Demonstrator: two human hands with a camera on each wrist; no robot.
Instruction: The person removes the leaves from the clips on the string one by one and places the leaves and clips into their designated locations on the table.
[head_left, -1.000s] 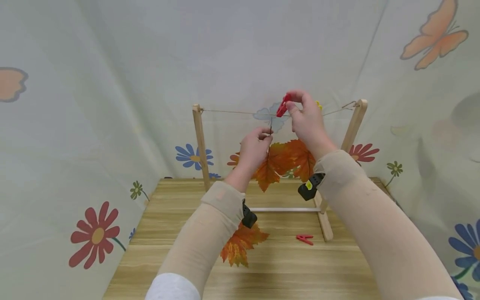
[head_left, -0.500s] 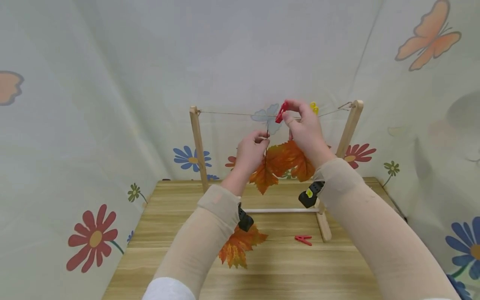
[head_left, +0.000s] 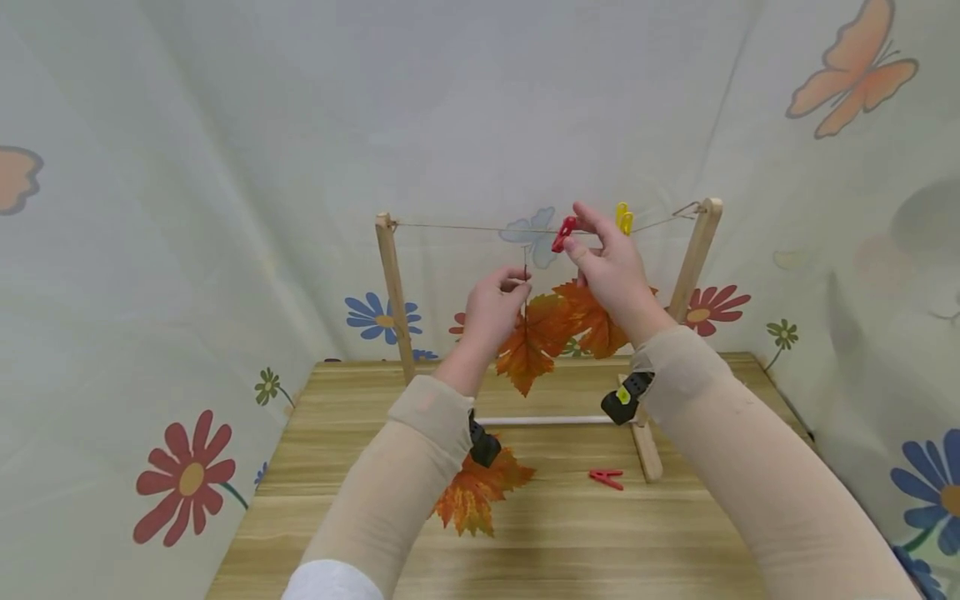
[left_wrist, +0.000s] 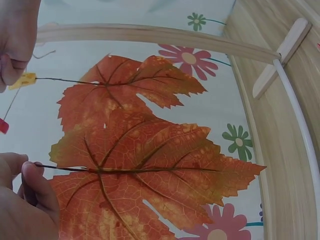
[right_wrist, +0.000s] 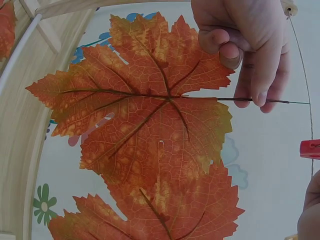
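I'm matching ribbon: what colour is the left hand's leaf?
The leaf is mostly orange-red, clearest in the right wrist view.

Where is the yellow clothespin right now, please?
In the head view, the yellow clothespin is on the string, just above the right hand and left of the wooden post on the right.

Printed backdrop [head_left: 450, 100] and wood-grain table [head_left: 577, 533] around the fingers [head_left: 597, 222].
We've got an orange butterfly [head_left: 851, 75] up and right of both hands' fingers, a pale blue butterfly [head_left: 542, 221] behind and between them, a red flower [head_left: 191, 478] low to their left, a blue flower [head_left: 947, 500] low to their right. Table's below.
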